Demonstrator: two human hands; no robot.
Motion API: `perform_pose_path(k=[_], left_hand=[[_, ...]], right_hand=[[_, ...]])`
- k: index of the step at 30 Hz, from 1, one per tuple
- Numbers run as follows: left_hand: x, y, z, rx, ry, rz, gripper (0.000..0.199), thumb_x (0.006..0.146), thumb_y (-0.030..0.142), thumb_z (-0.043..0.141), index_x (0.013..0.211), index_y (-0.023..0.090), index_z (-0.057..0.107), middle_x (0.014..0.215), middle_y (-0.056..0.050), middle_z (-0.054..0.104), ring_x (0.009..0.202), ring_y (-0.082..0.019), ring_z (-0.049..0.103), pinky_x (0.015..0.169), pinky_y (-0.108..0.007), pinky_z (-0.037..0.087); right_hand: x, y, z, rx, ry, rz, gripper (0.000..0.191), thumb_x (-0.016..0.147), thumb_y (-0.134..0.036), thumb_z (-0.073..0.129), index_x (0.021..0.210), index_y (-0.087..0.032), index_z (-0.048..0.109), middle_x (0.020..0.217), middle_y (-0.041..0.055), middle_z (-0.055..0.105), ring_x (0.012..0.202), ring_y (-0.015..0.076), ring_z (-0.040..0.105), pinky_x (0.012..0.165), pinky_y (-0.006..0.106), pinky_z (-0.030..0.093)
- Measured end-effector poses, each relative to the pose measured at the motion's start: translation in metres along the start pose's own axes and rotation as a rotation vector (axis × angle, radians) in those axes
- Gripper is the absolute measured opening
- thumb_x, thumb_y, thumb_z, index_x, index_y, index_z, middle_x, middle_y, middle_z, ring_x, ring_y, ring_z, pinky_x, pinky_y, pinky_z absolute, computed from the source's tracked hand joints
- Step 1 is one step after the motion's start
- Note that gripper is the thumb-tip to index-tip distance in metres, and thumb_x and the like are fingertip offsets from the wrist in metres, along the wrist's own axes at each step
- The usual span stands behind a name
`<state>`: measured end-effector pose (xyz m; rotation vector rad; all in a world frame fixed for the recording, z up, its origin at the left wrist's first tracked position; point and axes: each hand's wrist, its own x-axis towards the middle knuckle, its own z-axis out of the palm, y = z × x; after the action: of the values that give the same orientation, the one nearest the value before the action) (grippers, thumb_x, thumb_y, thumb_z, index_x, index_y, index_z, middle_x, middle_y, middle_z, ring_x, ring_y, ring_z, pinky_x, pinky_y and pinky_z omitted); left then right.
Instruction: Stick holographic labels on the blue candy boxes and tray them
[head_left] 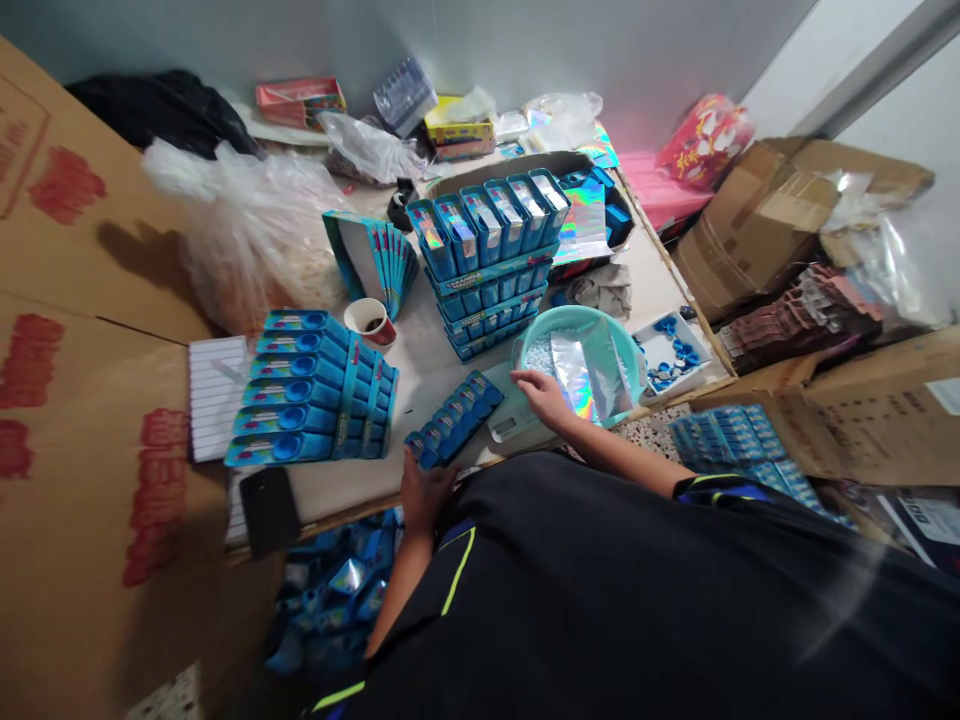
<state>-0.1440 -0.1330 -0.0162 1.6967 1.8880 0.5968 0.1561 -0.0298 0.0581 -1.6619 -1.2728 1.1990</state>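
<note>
A blue strip of small joined boxes [459,415] lies at a slant on the table near its front edge. My left hand [424,490] grips the strip's near left end, with fingers partly hidden. Over the left rim of a turquoise basin [630,335], my right hand [543,398] reaches with fingers stretched to the left, and I see nothing in it. Small white beads [537,355] fill the basin's left side. A silvery holographic packet [573,375] rests in the basin beside the hand. Under the basin's left side, a flat scale with a small display [508,425] shows partly.
Stacked blue box packs [491,265] stand behind the strip. A fanned blue pack [311,390] and a paper cup [370,323] are on the left. A white box of blue caps [671,355] sits right of the basin. A dark phone-like slab [270,512] overhangs the front edge.
</note>
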Motion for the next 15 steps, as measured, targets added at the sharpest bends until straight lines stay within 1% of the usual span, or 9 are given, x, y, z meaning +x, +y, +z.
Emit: perform_pose_path(k=[2,4,5,7,8,10,11,13,15], left_hand=[[-0.006,0.006,0.001,0.076,-0.047,-0.072,0.084,0.080,0.047,0.073,0.147,0.014,0.036,0.147,-0.021,0.049,0.140,-0.038,0.046,0.116,-0.049,0.039],[-0.013,0.014,0.004,0.112,-0.077,-0.154,0.081,0.084,0.045,0.068,0.150,0.013,0.035,0.148,-0.020,0.049,0.142,-0.034,0.044,0.119,-0.047,0.035],[-0.016,0.019,0.006,0.108,-0.074,-0.195,0.080,0.086,0.045,0.067,0.151,0.014,0.033,0.149,-0.019,0.049,0.142,-0.033,0.044,0.120,-0.046,0.034],[-0.020,0.030,0.010,0.093,-0.025,-0.261,0.081,0.087,0.046,0.065,0.153,0.016,0.030,0.153,-0.018,0.046,0.144,-0.032,0.042,0.120,-0.046,0.033],[-0.021,0.037,0.012,0.096,0.027,-0.282,0.083,0.086,0.047,0.066,0.154,0.015,0.028,0.155,-0.018,0.043,0.145,-0.033,0.040,0.120,-0.047,0.033],[-0.023,0.053,0.018,0.112,0.191,-0.327,0.090,0.082,0.050,0.070,0.152,0.011,0.028,0.156,-0.022,0.040,0.147,-0.037,0.036,0.121,-0.050,0.030],[-0.024,0.061,0.022,0.093,0.293,-0.364,0.094,0.078,0.050,0.074,0.150,0.010,0.030,0.154,-0.024,0.041,0.147,-0.039,0.035,0.122,-0.053,0.027],[-0.026,0.078,0.032,-0.013,0.483,-0.443,0.091,0.074,0.050,0.077,0.144,0.009,0.036,0.146,-0.024,0.047,0.146,-0.043,0.034,0.123,-0.060,0.020],[-0.031,0.096,0.045,-0.145,0.575,-0.476,0.072,0.083,0.049,0.068,0.137,0.010,0.041,0.136,-0.023,0.054,0.144,-0.043,0.036,0.121,-0.065,0.018]], right_hand=[[-0.007,0.003,-0.040,-0.151,0.119,-0.145,0.032,0.092,-0.022,0.046,0.115,-0.017,0.068,0.128,0.0122,0.068,0.125,0.0230,0.059,0.112,0.042,0.042],[-0.010,0.006,-0.088,-0.433,0.252,-0.289,0.033,0.092,-0.024,0.049,0.118,-0.018,0.068,0.140,0.0142,0.060,0.138,0.0268,0.048,0.118,0.048,0.033],[-0.009,0.008,-0.112,-0.585,0.310,-0.300,0.035,0.092,-0.026,0.052,0.123,-0.019,0.067,0.146,0.0150,0.055,0.143,0.0296,0.042,0.120,0.052,0.028],[-0.007,0.012,-0.156,-0.816,0.374,-0.175,0.048,0.090,-0.035,0.059,0.135,-0.018,0.059,0.152,0.0180,0.049,0.146,0.0358,0.035,0.119,0.059,0.022],[-0.006,0.015,-0.173,-0.887,0.367,-0.073,0.059,0.088,-0.041,0.062,0.141,-0.017,0.054,0.150,0.0204,0.050,0.143,0.0384,0.038,0.117,0.062,0.023],[-0.005,0.023,-0.197,-0.944,0.279,0.120,0.076,0.083,-0.051,0.068,0.147,-0.015,0.048,0.141,0.0231,0.058,0.133,0.0410,0.047,0.112,0.062,0.029],[-0.006,0.028,-0.203,-0.932,0.221,0.188,0.078,0.081,-0.053,0.069,0.146,-0.015,0.048,0.135,0.0224,0.062,0.128,0.0406,0.052,0.110,0.060,0.032],[-0.007,0.038,-0.210,-0.803,0.151,0.265,0.072,0.079,-0.048,0.072,0.141,-0.015,0.054,0.124,0.0187,0.069,0.120,0.0379,0.058,0.106,0.056,0.036],[-0.008,0.046,-0.213,-0.553,0.161,0.284,0.061,0.076,-0.034,0.071,0.133,-0.015,0.061,0.111,0.0143,0.073,0.112,0.0337,0.062,0.104,0.050,0.041]])
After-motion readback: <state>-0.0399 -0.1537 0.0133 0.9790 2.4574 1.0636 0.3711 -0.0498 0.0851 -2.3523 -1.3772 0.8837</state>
